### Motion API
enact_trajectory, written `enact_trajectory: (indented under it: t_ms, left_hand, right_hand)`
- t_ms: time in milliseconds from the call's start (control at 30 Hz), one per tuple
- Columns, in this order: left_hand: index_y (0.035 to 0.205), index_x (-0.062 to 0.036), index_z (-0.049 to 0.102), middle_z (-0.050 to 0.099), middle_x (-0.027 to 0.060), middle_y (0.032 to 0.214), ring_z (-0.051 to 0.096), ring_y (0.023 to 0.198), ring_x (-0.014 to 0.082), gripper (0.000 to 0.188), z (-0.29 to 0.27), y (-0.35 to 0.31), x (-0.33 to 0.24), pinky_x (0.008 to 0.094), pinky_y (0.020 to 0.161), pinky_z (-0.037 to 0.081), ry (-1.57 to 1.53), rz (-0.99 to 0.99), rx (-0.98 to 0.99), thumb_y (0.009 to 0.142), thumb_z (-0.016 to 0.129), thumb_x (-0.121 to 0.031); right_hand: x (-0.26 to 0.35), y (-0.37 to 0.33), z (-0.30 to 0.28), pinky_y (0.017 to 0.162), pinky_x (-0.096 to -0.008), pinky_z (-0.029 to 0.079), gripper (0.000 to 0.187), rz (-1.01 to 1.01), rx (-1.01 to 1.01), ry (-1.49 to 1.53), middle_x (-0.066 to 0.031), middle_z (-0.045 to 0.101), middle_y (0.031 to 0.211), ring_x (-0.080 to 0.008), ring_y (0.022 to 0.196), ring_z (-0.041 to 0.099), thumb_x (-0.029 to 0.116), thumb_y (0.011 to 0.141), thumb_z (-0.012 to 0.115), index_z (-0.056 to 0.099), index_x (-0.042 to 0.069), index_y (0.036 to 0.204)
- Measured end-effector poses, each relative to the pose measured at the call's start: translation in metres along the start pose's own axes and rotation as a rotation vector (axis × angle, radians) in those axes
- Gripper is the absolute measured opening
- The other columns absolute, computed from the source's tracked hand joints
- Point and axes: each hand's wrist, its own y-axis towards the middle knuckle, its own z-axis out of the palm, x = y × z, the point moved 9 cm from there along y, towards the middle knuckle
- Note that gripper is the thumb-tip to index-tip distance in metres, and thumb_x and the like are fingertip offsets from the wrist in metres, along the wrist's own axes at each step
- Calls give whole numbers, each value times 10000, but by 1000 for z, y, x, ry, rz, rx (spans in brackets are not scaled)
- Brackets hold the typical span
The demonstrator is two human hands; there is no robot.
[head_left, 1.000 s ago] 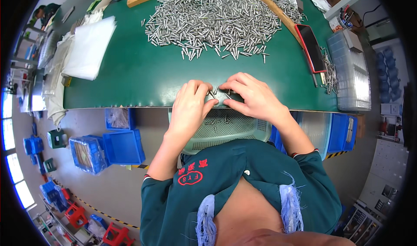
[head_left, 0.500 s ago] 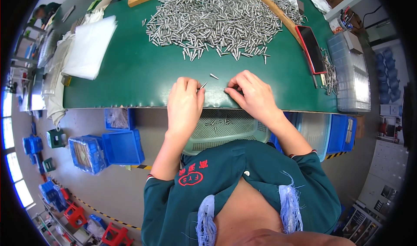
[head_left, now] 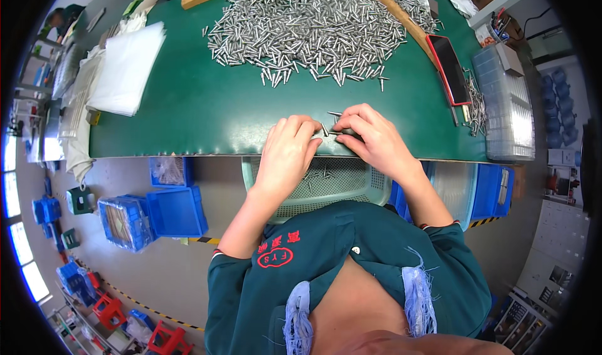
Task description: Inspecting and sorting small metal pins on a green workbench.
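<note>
My left hand (head_left: 290,149) is closed, with a small tapered metal pin (head_left: 324,129) sticking out of its fingertips. Close by on the right, my right hand (head_left: 378,135) pinches another slim metal pin, its tip nearly meeting the first. A loose pin (head_left: 334,113) lies on the green tabletop (head_left: 188,120) just beyond my right fingers. Farther back spreads a big pile of such metal pins (head_left: 307,29). Below the table edge, under my hands, a pale green perforated basket (head_left: 357,195) holds several pins.
Wooden bars (head_left: 411,26) border the pile. On the right lie a red-edged phone (head_left: 448,70), more loose metal parts (head_left: 476,107) and a clear plastic case (head_left: 511,117). White sheets (head_left: 125,70) rest at the left. Blue bins (head_left: 177,211) stand on the floor below.
Both hands have drawn together, the left moving right, bringing their pins close to each other. The loose pin now lies nearer my right fingers, turned more sideways.
</note>
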Motion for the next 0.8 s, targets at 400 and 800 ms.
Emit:
enact_trajectory:
  t_ms: [400,800]
  left_hand:
    - [1013,-66,625,565,95,964,557,900,290,222,-7,-7,1,388,789,457,87,-77,46,798,673,-98]
    - [910,-72,635,591,76,865,589,822,272,119,-13,-6,14,389,744,473,175,-203,-45,814,668,-136]
  right_hand:
    - [6,3,6,612,-312,494,173,3,-34,-168,-46,594,828,-198,712,609,145,751,749,647,83,877]
    - [5,2,2,689,-333,506,234,40,-10,-218,-33,590,921,-222,835,610,211,783,728,662,99,978]
